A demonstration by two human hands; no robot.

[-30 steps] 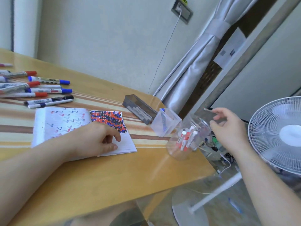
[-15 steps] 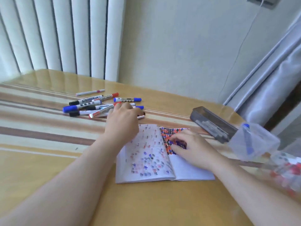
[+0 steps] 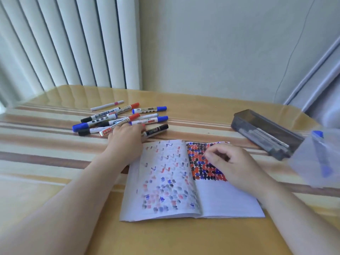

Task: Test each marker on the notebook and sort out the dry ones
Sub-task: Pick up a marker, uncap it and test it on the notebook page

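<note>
Red, blue and black test marks already crowd the open notebook, which lies on the tabletop near its front edge; many trials look done. Just beyond it a heap of markers waits, probably untested. Left hand reaches into the heap, though whether its fingers grip one I cannot tell. Right hand rests on the right page, fingers loosely curled, holding nothing. A dark tray and a clear container with one blue marker sit right.
</note>
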